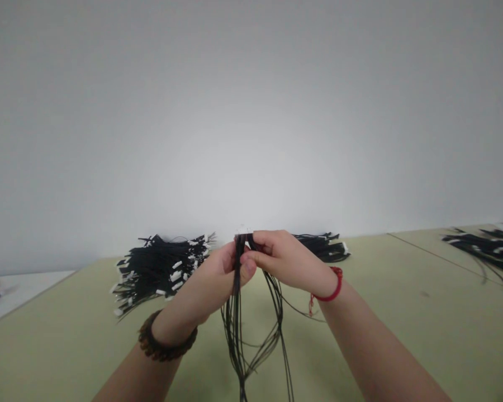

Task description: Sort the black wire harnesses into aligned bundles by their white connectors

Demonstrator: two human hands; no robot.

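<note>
Both of my hands meet above the table, holding a bundle of thin black wires that hangs down toward me in loops. My left hand, with a brown bead bracelet on the wrist, is closed around the upper part of the bundle. My right hand, with a red string bracelet, pinches the bundle's top end, where small white connectors stick out. A large pile of black wires with white connectors lies on the table behind my left hand. Another smaller pile lies behind my right hand.
The table has a pale green top and stands against a plain white wall. More black wires lie at the far right. A white surface with a dark item adjoins the table at the left edge.
</note>
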